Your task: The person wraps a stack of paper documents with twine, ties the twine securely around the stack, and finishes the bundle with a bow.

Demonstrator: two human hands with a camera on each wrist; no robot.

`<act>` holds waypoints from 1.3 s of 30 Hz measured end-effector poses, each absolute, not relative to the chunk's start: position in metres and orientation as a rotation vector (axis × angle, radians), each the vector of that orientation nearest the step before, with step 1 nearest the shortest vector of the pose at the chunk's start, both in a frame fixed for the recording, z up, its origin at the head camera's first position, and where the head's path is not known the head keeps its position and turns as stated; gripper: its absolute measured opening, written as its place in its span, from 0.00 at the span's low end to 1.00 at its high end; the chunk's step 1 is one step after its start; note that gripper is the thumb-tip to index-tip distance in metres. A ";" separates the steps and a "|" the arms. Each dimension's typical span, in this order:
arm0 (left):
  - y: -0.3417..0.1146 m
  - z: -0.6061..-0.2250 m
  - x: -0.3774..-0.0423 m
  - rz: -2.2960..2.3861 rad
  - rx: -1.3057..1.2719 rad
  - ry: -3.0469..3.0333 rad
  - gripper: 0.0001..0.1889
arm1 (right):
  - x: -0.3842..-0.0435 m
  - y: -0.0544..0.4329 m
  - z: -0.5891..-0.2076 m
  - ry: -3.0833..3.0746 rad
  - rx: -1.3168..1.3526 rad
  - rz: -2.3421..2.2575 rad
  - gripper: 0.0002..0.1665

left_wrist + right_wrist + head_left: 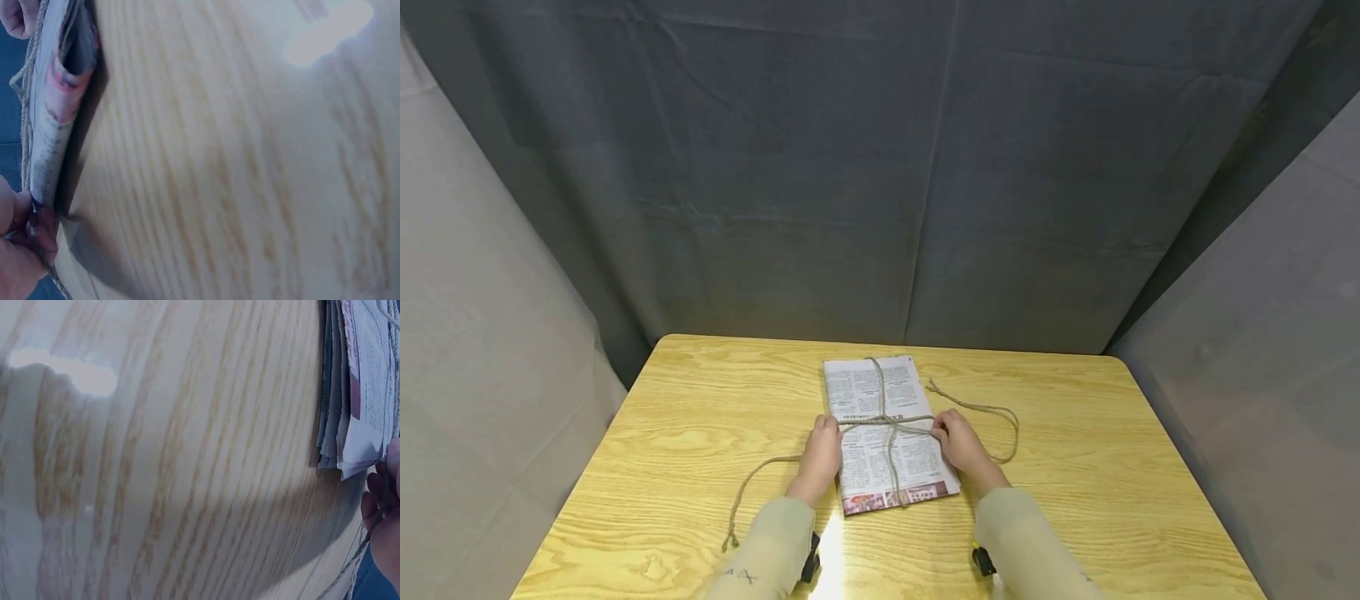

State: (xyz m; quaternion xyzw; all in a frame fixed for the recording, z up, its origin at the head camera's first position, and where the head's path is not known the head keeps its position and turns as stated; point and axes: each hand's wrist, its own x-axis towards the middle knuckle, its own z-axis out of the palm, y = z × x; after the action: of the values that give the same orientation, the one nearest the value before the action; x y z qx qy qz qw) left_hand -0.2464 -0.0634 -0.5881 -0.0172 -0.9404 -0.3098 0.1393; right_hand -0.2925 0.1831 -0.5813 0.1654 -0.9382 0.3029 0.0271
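Note:
A folded stack of newspapers point(861, 467) lies on the table, with a thin beige rope point(892, 458) running lengthwise and crosswise over it. The strands cross near the middle of the top sheet. At the stack's left edge my left hand point(822, 454) pinches the rope. My right hand point(962, 446) grips the rope at the opposite edge, its fingers curled round the strand in the right wrist view. From the left wrist, the folded side of the newspapers point(53, 131) shows, with fingers point(19, 262) at its lower end.
One loose rope end point(733, 508) trails over the table left of the left hand. The other rope end point(1015, 429) loops out to the right. A wood-grain table point(1112, 500) carries everything, with a dark grey curtain point(790, 192) behind and pale cloth at both sides.

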 end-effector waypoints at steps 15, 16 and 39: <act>-0.074 -0.591 -0.251 -1.115 0.014 -2.615 0.05 | -0.290 0.185 -0.580 -2.938 0.325 1.053 0.05; -0.075 -0.590 -0.251 -1.120 0.004 -2.610 0.05 | -0.288 0.186 -0.579 -2.935 0.329 1.052 0.05; -0.102 -0.585 -0.257 -1.194 -0.142 -2.694 0.06 | -0.273 0.198 -0.572 -2.945 0.301 1.075 0.05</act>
State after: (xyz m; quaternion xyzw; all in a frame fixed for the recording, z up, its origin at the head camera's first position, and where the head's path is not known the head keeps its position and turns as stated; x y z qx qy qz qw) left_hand -0.2573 -0.1019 -0.5854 -0.0478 -0.9090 -0.4029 0.0953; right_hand -0.2729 0.1983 -0.5722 0.0956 -0.9350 0.3414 -0.0041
